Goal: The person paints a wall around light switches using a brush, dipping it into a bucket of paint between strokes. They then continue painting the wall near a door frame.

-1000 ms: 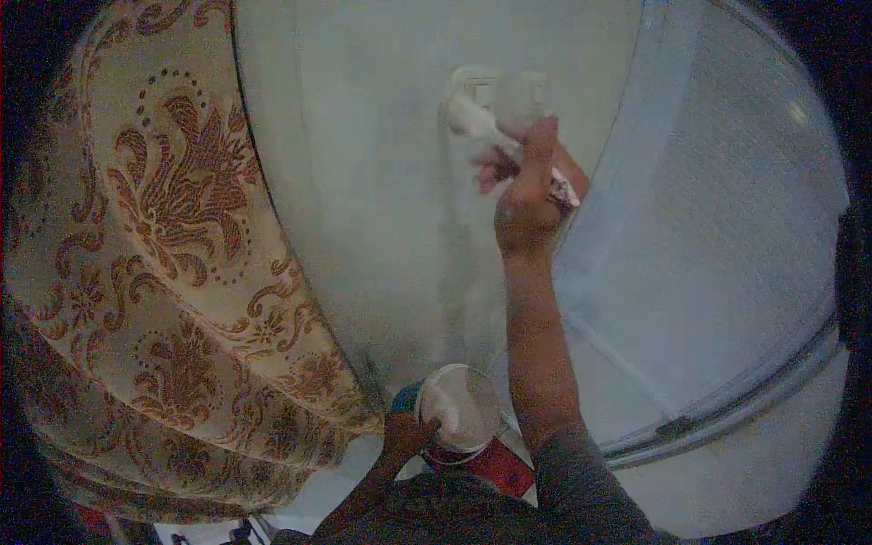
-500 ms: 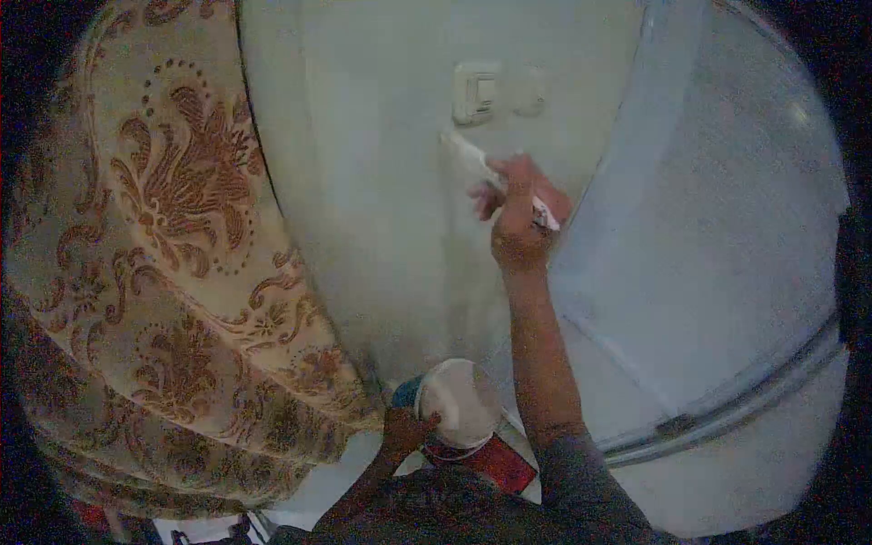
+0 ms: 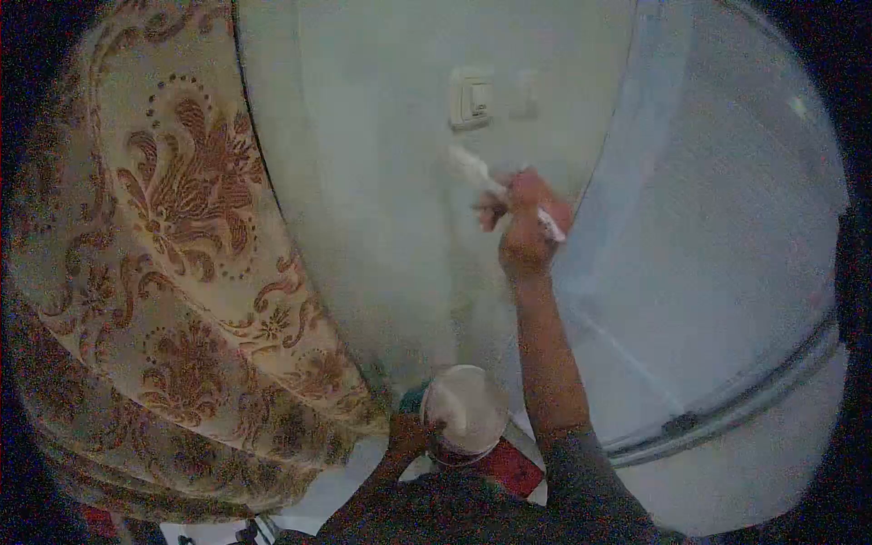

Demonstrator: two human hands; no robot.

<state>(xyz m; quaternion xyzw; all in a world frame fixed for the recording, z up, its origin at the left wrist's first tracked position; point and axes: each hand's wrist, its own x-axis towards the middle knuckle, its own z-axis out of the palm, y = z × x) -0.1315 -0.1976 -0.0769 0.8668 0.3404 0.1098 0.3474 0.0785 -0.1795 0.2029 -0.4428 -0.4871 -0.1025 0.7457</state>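
Observation:
My right hand (image 3: pixel 531 218) is closed round a white brush-like tool (image 3: pixel 470 166), whose pale end points up and left toward the wall (image 3: pixel 381 182), below the light switch (image 3: pixel 472 100). The tool's other end sticks out at the right of the fist. Lower down, my left hand (image 3: pixel 411 434) grips the side of a round white bucket (image 3: pixel 465 407) in front of my body. Whitish material shows inside the bucket, though the picture is too dim to tell what it is.
A patterned curtain (image 3: pixel 195 200) hangs along the left. To the right is a large pale panel (image 3: pixel 718 227) with a dark rail (image 3: pixel 727 409) along its lower edge. A red object (image 3: pixel 516 470) lies beneath the bucket, and a second wall fitting (image 3: pixel 524 94) is beside the switch.
My right hand and the tool sit slightly lower and farther right in view. The bucket and my left hand have also shifted a little to the right.

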